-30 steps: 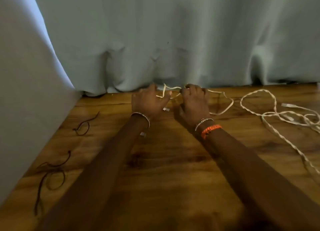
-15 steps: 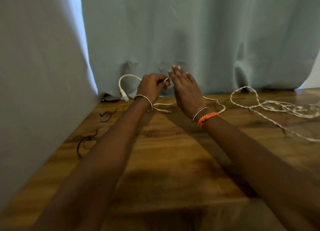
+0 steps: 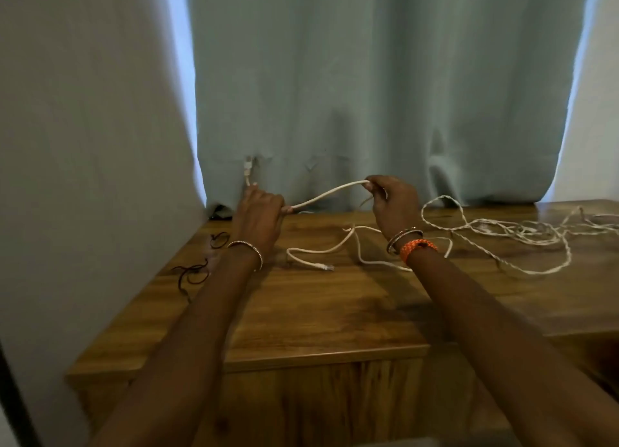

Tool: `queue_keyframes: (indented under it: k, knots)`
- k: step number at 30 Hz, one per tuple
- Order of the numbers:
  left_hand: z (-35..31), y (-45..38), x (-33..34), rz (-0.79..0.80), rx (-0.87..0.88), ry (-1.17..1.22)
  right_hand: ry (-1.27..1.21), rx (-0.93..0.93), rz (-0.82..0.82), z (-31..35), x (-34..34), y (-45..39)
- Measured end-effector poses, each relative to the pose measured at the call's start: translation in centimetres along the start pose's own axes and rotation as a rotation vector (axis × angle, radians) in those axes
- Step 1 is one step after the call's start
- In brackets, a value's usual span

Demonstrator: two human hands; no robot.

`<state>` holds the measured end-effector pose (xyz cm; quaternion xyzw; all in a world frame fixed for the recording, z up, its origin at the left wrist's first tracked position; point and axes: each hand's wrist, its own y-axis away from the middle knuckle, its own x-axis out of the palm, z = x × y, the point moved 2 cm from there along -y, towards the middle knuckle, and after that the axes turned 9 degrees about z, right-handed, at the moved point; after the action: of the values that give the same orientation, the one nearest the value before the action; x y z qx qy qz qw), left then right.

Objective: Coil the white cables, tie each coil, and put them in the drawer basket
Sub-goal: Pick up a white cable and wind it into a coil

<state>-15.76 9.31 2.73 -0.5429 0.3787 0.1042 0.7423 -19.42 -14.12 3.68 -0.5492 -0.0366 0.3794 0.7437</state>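
The tangle of white cables (image 3: 522, 232) ran off the right edge past the wooden table (image 3: 318, 316), so its full extent was cut off. Where the strands crossed could not be told apart. The table's front and right side were cropped too. Both forearms left the bottom edge, elbows unseen.

Smooth white cable (image 3: 330, 193): raised span strung taut across 12 o'clock area, plug end (image 3: 248, 168) upright, remainder looped on surface, other plug (image 3: 325, 267) lying centre. Braided white cable (image 3: 522, 232): uncoiled tangle, 2 o'clock.
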Motion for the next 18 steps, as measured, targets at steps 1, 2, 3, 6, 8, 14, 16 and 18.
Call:
queue_keyframes:
  k: [1,2,3,6,8,14,16,18]
  knots:
    - [0.3,0.1,0.3,-0.005,-0.022,-0.078,-0.019,0.029,-0.015,-0.5,0.1,-0.1]
    - [0.5,0.3,0.6,-0.027,-0.041,-0.145,-0.044,0.058,-0.034,-1.0,0.2,-0.2]
    - [0.5,0.5,1.0,-0.076,-0.049,-0.198,-0.067,0.084,-0.057,-1.4,0.5,-0.3]
    - [0.3,0.6,2.3,-0.211,-0.021,-0.278,-0.13,0.151,-0.116,-2.8,1.5,-0.7]
    - [0.2,0.3,2.9,-0.241,0.019,-0.283,-0.2,0.23,-0.173,-4.0,2.1,-1.3]
    - [1.3,-2.2,5.1,-0.058,0.081,-0.015,-0.248,0.41,-0.197,-7.6,5.7,-2.0]
    - [1.0,-1.7,5.9,0.006,-0.024,0.256,-0.26,0.451,-0.164,-8.3,6.8,-1.6]
    - [1.3,-1.5,6.3,-0.057,-0.153,0.352,-0.175,0.405,-0.112,-8.6,7.5,-1.5]
